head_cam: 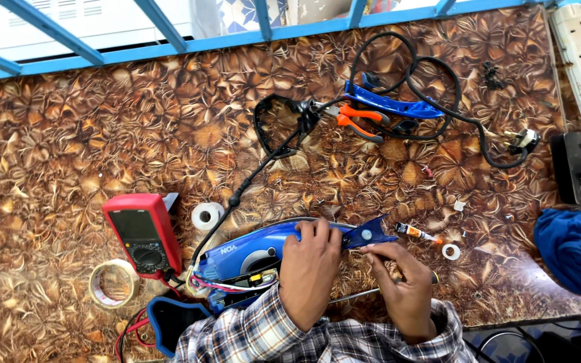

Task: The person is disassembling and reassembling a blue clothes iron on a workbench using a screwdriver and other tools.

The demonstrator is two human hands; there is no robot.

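On a workbench (68,121) covered in a brown leaf-patterned sheet, seen from above, a person in a plaid shirt works on an opened blue clothes iron (253,252). The iron lies on its side near the bench's front edge, with red, white and other coloured wires showing at its back end and a black power cord (250,178) running up and away from it. The left hand (311,269) lies over the iron's body, fingers curled down around its upper edge and gripping it. The right hand (401,282) sits just beside it, thumb and fingertips pinched together at the base of a blue pointed plastic piece (369,235) at the iron's front end; a thin metal tool shaft (354,294) runs under this hand, and whether the hand grips it cannot be told.

Left of the iron sits a red multimeter (142,232), with a roll of clear tape (112,282) below it and a small white tape roll (207,215) to its right. Right of the hands lie a small glue tube (415,232) and a white ring (450,251). Farther back rest orange-handled pliers (358,121), another blue plastic part (388,104) and a looped black cable (438,74). A blue cloth (573,252) lies at the right edge, below a white power strip (579,54).
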